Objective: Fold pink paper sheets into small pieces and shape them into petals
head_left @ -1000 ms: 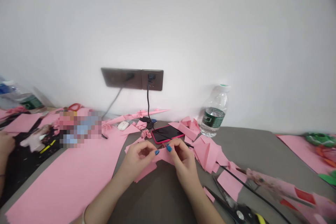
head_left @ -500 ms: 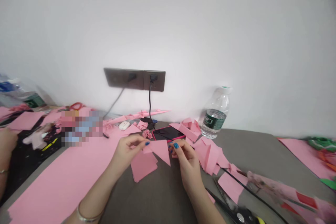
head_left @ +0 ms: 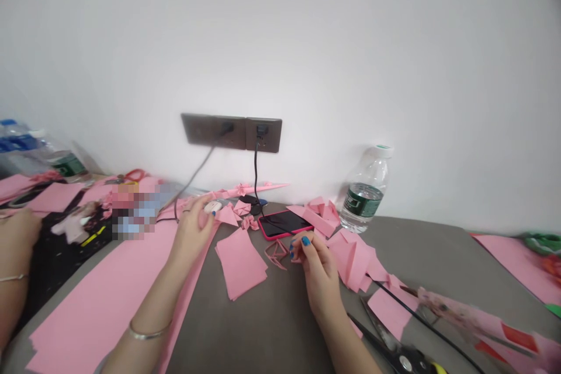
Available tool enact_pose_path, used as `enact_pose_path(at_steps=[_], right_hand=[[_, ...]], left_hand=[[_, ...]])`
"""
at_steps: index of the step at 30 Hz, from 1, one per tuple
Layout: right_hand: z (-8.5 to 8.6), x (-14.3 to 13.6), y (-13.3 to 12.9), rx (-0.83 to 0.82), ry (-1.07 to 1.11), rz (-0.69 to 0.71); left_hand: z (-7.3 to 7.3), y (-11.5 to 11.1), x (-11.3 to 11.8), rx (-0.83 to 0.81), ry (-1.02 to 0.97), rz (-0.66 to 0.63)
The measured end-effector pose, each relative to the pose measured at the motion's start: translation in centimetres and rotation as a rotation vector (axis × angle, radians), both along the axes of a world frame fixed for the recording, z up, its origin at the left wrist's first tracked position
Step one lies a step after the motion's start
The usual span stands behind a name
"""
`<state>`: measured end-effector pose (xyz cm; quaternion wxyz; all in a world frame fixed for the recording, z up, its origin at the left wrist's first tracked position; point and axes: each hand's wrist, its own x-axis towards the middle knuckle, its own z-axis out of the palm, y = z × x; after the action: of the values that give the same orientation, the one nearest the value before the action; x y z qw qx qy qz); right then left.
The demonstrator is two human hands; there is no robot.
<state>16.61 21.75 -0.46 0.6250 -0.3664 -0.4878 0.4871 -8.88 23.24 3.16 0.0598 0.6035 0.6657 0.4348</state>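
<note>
My left hand (head_left: 195,231) is at the left of the small stack of pink paper squares (head_left: 241,263), beside a white rounded case (head_left: 213,206). Its thumb and fingers curve round a piece of pink paper, mostly hidden by the hand. A pink folded piece (head_left: 228,214) lies by the thumb. Closed in a pinch, my right hand (head_left: 314,257) has a small bit of pink paper at its fingertips. Close to those fingertips are thin pink folded strips (head_left: 276,254). A pink-rimmed phone (head_left: 284,222) lies just behind them.
Large pink sheets (head_left: 109,292) cover the table's left side. A water bottle (head_left: 363,196) stands near the wall, with folded pink pieces (head_left: 350,257) before it. Black-handled scissors (head_left: 405,362) and a cable lie at right. Another person's hand (head_left: 17,239) is at far left.
My left hand has moved left and away from my right hand. The pink triangle between both hands is gone from there, uncovering the paper stack and the thin strips. My right hand stays pinched.
</note>
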Motion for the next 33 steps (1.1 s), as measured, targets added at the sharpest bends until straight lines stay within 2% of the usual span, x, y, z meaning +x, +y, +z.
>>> enact_pose_path(at_steps=[2, 6, 11, 17, 21, 30, 33], right_hand=[[0.0, 0.0, 0.1, 0.006, 0.003, 0.003], [0.2, 0.0, 0.1, 0.014, -0.004, 0.011], [0.4, -0.1, -0.1, 0.018, -0.033, 0.013], [0.6, -0.2, -0.1, -0.004, -0.064, -0.007], [0.6, -0.2, -0.1, 0.011, -0.066, -0.028], [0.7, -0.3, -0.2, 0.021, -0.124, -0.013], [0.9, -0.7, -0.4, 0.024, -0.172, 0.039]], left_hand=[[0.3, -0.4, 0.8, -0.059, 0.044, -0.102], [0.4, -1.0, 2.2, -0.311, 0.097, -0.295], [-0.5, -1.0, 2.6, -0.396, 0.111, -0.351], [-0.2, -1.1, 2.9, -0.468, -0.088, -0.425], [0.4, -1.3, 3.0, -0.465, -0.131, -0.453], [0.9, -1.5, 3.6, -0.363, -0.029, -0.478], [1.2, -1.7, 4.1, -0.314, -0.002, -0.505]])
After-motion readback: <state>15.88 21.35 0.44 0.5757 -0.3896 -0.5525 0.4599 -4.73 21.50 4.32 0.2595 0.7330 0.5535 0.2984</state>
